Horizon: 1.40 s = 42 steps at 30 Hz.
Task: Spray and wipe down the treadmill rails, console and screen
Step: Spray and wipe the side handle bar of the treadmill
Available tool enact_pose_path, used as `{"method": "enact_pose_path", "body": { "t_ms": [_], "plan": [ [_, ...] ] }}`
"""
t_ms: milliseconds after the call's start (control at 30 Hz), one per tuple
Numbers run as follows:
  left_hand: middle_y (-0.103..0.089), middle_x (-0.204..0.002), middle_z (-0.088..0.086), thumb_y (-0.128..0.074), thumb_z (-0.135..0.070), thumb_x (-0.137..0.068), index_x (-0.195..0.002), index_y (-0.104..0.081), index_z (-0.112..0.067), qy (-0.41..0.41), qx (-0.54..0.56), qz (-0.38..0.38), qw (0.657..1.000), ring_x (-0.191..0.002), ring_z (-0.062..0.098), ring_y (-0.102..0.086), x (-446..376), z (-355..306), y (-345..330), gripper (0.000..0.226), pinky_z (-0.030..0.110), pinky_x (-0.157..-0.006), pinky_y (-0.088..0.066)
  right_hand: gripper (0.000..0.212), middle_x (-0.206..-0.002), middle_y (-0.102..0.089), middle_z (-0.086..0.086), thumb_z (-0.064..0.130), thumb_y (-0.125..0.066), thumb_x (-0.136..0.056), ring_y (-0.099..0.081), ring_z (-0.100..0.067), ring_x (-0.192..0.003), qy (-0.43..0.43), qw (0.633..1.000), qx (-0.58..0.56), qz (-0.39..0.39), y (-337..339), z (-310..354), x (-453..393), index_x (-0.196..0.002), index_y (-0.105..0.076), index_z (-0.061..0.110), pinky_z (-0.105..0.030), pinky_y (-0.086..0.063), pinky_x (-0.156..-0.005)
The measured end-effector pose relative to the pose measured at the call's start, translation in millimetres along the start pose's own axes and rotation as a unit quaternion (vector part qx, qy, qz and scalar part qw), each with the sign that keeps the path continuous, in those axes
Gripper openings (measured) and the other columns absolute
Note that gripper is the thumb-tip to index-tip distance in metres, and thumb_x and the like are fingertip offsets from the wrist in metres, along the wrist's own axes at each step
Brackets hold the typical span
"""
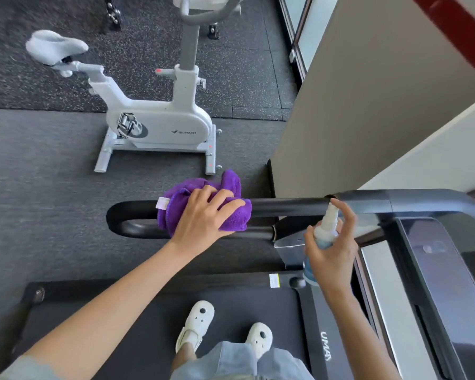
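Observation:
My left hand (206,215) lies on a bunched purple cloth (232,185), its fingers curled over it, pressing the cloth onto the black treadmill rail (285,205). My right hand (332,248) grips a small spray bottle (325,231) with a white nozzle, index finger on top of the nozzle, close beside the rail where it joins the console frame. The console and dark screen (439,267) lie at the right. I stand on the treadmill belt (137,319) in white clogs.
A white exercise bike (159,124) stands on the dark gym floor just beyond the rail. A beige wall (368,105) rises at the right behind the console. The rail's looped end (115,218) is to the left of the cloth.

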<state>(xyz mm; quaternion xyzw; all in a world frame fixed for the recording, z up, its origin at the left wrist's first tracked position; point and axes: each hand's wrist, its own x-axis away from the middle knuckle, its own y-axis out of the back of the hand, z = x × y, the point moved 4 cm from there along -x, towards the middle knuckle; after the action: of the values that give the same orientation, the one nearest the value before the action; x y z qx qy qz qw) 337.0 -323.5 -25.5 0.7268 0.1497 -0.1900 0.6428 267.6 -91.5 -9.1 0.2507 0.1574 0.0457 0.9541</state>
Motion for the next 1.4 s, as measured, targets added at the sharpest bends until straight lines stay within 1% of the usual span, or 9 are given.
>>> {"method": "enact_pose_path", "body": {
  "t_ms": [100,333,533,700,833,900,1000,1133,1400],
  "plan": [
    [-0.068,-0.105,0.003,-0.094,-0.024,-0.049,-0.111,-0.072,-0.017,0.013,-0.025,-0.025,0.999,-0.082,0.028,-0.057,17,-13,0,0.067,0.039,-0.069,-0.044,0.064,-0.083,-0.06,-0.011,-0.005,-0.066,-0.084,-0.057,-0.034,-0.057,-0.003,1.0,-0.008,0.023,0,-6,-2,-0.125,-0.04,0.037,-0.054,-0.053,-0.063],
    [-0.067,-0.101,0.0,-0.075,-0.006,-0.08,-0.118,-0.06,-0.023,0.018,-0.028,-0.131,0.991,-0.083,0.023,-0.05,49,-32,-4,0.045,0.036,-0.071,-0.041,0.064,-0.075,-0.058,-0.008,-0.006,-0.066,-0.083,-0.056,-0.029,-0.057,-0.003,0.999,-0.002,0.034,4,-20,-6,-0.126,-0.04,0.035,-0.052,-0.053,-0.062],
    [-0.066,-0.1,0.0,-0.094,-0.013,-0.05,-0.112,-0.068,-0.019,0.146,0.057,0.0,0.988,-0.082,0.023,-0.054,98,-45,-42,0.068,0.035,-0.075,-0.044,0.067,-0.08,-0.059,-0.005,-0.003,-0.067,-0.083,-0.054,-0.014,-0.057,0.002,1.0,0.002,0.03,8,-32,-8,-0.125,-0.038,0.041,-0.028,-0.048,-0.061],
    [-0.065,-0.1,-0.001,-0.089,-0.017,-0.061,-0.112,-0.069,-0.018,0.235,0.089,0.026,0.967,-0.081,0.024,-0.055,86,-34,-65,0.054,0.039,-0.07,-0.049,0.063,-0.086,-0.059,-0.005,-0.002,-0.066,-0.084,-0.051,-0.015,-0.057,-0.002,0.999,-0.003,0.039,5,-34,-13,-0.126,-0.039,0.037,-0.027,-0.047,-0.06],
    [-0.065,-0.099,0.002,-0.089,-0.02,-0.06,-0.113,-0.068,-0.016,0.217,0.089,0.032,0.972,-0.082,0.027,-0.057,66,-20,-78,0.057,0.041,-0.072,-0.05,0.065,-0.091,-0.062,-0.01,-0.003,-0.066,-0.084,-0.056,-0.028,-0.059,-0.007,0.999,-0.009,0.049,2,-29,-15,-0.125,-0.038,0.04,-0.048,-0.053,-0.063],
    [-0.068,-0.091,0.007,-0.092,-0.021,-0.054,-0.108,-0.071,-0.012,0.197,0.063,0.031,0.978,-0.078,0.033,-0.063,54,-9,-83,0.059,0.041,-0.071,-0.053,0.067,-0.093,-0.063,-0.012,-0.003,-0.066,-0.084,-0.058,-0.03,-0.06,-0.01,0.999,-0.012,0.049,1,-29,-16,-0.124,-0.038,0.043,-0.05,-0.054,-0.065],
    [-0.07,-0.08,0.012,-0.095,-0.024,-0.053,-0.094,-0.073,-0.006,0.195,0.062,0.082,0.975,-0.073,0.035,-0.068,38,10,-107,0.05,0.039,-0.067,-0.056,0.068,-0.08,-0.062,-0.005,-0.003,-0.067,-0.084,-0.059,-0.023,-0.06,-0.006,0.999,-0.011,0.047,0,-34,-13,-0.124,-0.038,0.043,-0.043,-0.053,-0.066],
    [-0.067,-0.11,0.011,-0.067,-0.05,-0.084,-0.115,-0.062,-0.008,0.217,0.1,0.231,0.943,-0.104,0.034,-0.06,37,20,-159,0.052,0.039,-0.091,-0.042,0.072,-0.079,-0.058,0.011,-0.007,-0.069,-0.082,-0.058,-0.015,-0.065,-0.004,1.0,-0.002,0.031,3,-46,-7,-0.122,-0.039,0.045,-0.024,-0.05,-0.067],
    [-0.063,-0.114,0.007,-0.068,-0.065,-0.074,-0.124,-0.055,-0.015,0.108,0.086,0.266,0.954,-0.102,0.031,-0.06,41,18,-167,0.072,0.041,-0.089,-0.047,0.066,-0.092,-0.054,0.037,-0.012,-0.067,-0.082,-0.056,-0.003,-0.07,-0.015,1.0,0.004,0.006,12,-51,2,-0.127,-0.042,0.03,-0.005,-0.043,-0.063]
  ]
}}
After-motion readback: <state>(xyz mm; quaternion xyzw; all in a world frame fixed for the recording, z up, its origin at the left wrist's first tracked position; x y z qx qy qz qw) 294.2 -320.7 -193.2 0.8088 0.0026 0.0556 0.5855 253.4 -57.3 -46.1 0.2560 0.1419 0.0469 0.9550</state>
